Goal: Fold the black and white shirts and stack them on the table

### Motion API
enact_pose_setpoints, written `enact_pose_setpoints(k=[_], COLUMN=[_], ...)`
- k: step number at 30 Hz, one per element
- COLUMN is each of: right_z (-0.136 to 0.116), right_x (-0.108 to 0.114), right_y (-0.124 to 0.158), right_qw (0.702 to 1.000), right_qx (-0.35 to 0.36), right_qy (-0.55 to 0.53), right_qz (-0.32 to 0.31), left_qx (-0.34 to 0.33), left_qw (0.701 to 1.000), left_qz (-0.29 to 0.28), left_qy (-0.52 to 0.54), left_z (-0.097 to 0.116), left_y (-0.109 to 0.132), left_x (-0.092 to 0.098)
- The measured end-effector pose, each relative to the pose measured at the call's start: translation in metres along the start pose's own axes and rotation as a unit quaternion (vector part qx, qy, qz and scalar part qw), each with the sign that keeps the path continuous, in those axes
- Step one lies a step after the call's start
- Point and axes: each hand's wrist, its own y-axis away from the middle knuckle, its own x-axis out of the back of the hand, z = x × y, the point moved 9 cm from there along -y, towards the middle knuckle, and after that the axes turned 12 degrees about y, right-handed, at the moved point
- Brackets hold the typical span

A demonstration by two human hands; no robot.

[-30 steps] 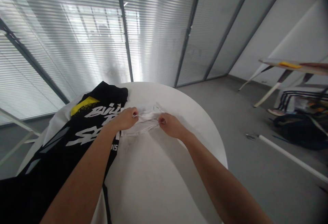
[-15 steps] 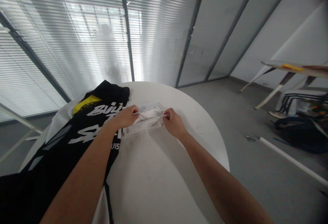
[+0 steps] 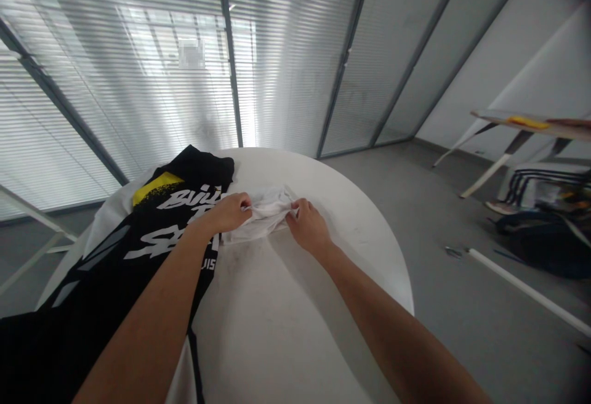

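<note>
My left hand [image 3: 229, 213] and right hand [image 3: 309, 226] are closer now, the white cloth [image 3: 268, 207] slacker between them.
From the cloth, the black shirt [image 3: 143, 225] lies at 9 o'clock, just beside it; my left fingers pinch that side, my right the 3 o'clock edge. The slack probably makes folds easier to adjust. Worktop [image 3: 277, 305] at 6 o'clock gives moving room; its rim curves from 12 to 4.

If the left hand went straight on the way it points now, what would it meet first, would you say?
Most likely the white cloth that the left hand is pinching, then perhaps the right hand, though depth is unclear.
</note>
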Motion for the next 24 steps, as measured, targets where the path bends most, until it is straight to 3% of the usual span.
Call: enact_pose_setpoints(k=[8, 19, 24], right_z=[-0.010, 0.007, 0.009], right_x=[0.003, 0.021, 0.031], right_y=[0.002, 0.004, 0.005], right_qw=[0.998, 0.995, 0.997], right_qx=[-0.007, 0.033, -0.013], right_qy=[0.059, 0.078, 0.070], right_qz=[0.013, -0.048, -0.011], left_qx=[-0.004, 0.001, -0.007], left_qw=[1.000, 0.999, 0.998], left_qz=[-0.003, -0.022, -0.031], left_qy=[-0.016, -0.029, -0.045], left_z=[0.003, 0.004, 0.011], left_y=[0.000, 0.002, 0.002], left_x=[-0.002, -0.001, -0.003])
